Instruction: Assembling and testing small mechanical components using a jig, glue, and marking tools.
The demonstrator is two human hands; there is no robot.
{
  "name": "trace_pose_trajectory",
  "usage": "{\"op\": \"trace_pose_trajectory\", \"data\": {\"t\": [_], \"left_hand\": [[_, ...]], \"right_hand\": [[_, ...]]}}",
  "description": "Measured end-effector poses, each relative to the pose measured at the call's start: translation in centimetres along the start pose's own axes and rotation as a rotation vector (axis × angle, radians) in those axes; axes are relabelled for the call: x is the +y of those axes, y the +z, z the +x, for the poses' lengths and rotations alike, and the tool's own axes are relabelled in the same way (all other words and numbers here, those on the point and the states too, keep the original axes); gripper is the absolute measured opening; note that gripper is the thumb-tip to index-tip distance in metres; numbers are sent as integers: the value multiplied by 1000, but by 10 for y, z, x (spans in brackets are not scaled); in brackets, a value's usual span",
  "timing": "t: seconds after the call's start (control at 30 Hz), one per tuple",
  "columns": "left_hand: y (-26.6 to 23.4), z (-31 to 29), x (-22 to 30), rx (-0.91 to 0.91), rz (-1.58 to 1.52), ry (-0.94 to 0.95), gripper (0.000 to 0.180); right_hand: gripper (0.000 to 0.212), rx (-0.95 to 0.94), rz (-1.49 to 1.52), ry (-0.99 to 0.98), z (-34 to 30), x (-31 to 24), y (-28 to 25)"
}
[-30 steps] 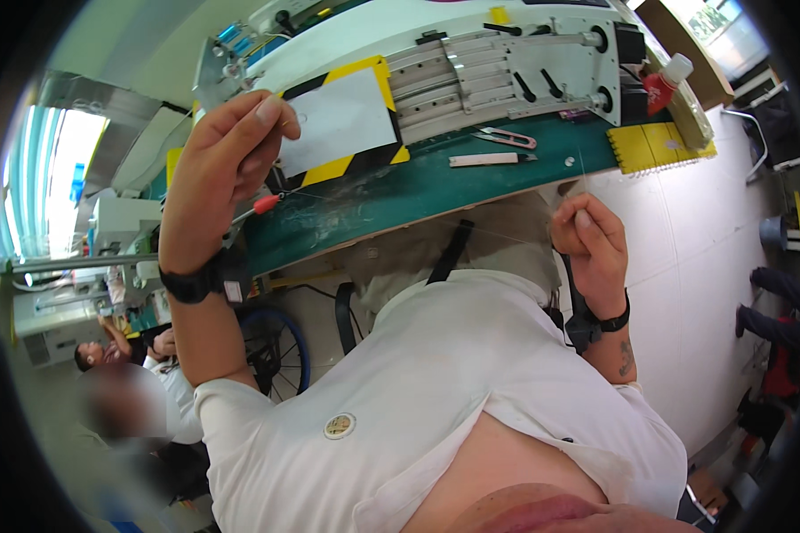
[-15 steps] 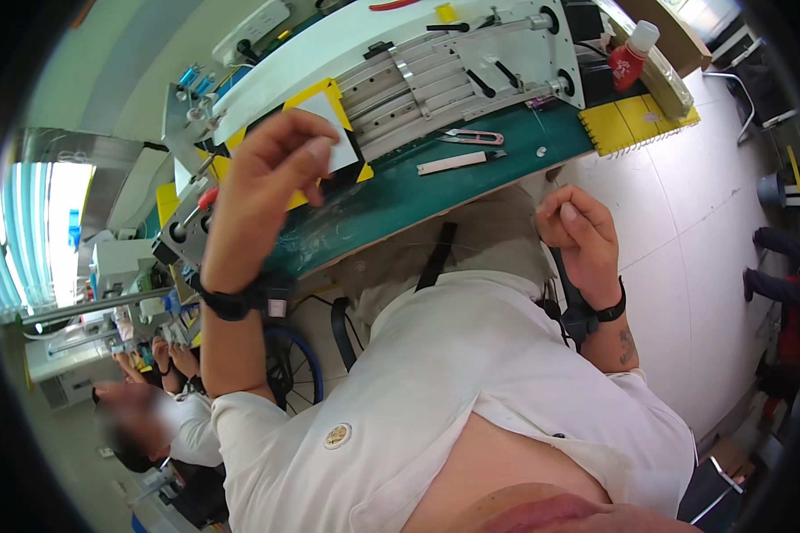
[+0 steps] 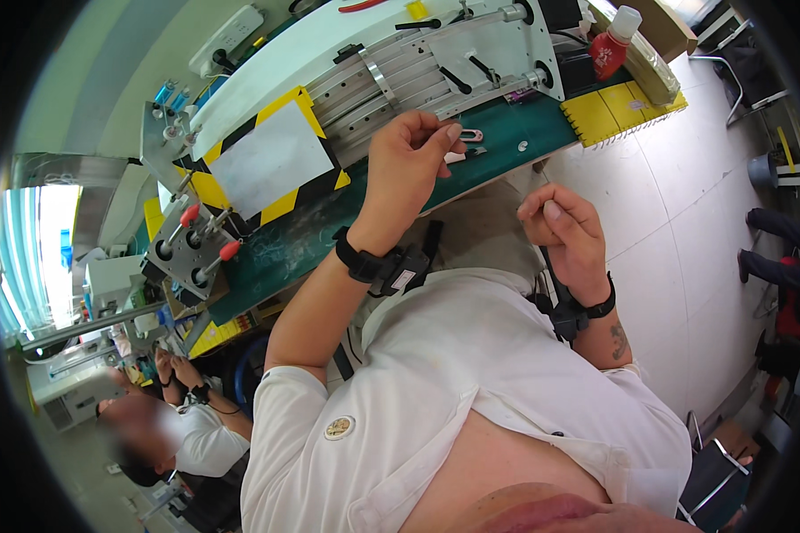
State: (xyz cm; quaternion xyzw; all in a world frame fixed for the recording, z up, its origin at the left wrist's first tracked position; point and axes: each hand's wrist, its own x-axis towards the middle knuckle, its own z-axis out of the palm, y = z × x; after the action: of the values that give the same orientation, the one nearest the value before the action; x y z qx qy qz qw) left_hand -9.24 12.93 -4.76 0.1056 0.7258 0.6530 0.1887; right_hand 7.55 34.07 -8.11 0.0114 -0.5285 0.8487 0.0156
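Note:
My left hand (image 3: pixel 407 169) is raised over the front edge of the green work mat (image 3: pixel 307 244), thumb and forefinger pressed together. Whatever is in that pinch, if anything, is too small to make out. Partly hidden behind it lie a pink-handled snipping tool (image 3: pixel 472 136) and a pale-handled tool (image 3: pixel 455 158). My right hand (image 3: pixel 567 233) hovers off the bench edge, fingers curled against the thumb; its contents, if any, are not visible. A white sheet (image 3: pixel 274 155) framed by yellow-and-black tape lies left of my left hand.
A metal rail fixture (image 3: pixel 391 84) with black levers spans the bench's back. At left stands a metal bracket with red-tipped handles (image 3: pixel 206 235). A red bottle (image 3: pixel 610 53) and a yellow spiral-edged pad (image 3: pixel 620 111) sit at right. A co-worker (image 3: pixel 196 426) works at lower left.
My left hand has swung right, away from the white sheet, which now shows fully, and over toward the small tools. My right hand stays curled in nearly the same place.

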Motion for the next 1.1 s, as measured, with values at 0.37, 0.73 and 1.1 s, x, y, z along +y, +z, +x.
{"op": "trace_pose_trajectory", "data": {"t": [0.37, 0.73, 1.1], "left_hand": [[-17, -20, 9, 38, -38, -61, 23], [-137, -123, 14, -399, -203, -326, 26], [-135, -155, -64, -479, -817, -151, 42]], "right_hand": [[36, -44, 4, 32, 1, 1, 4], [36, -73, -61, 72, 9, -2, 25], [43, 195, -174, 43, 41, -42, 36]]}}
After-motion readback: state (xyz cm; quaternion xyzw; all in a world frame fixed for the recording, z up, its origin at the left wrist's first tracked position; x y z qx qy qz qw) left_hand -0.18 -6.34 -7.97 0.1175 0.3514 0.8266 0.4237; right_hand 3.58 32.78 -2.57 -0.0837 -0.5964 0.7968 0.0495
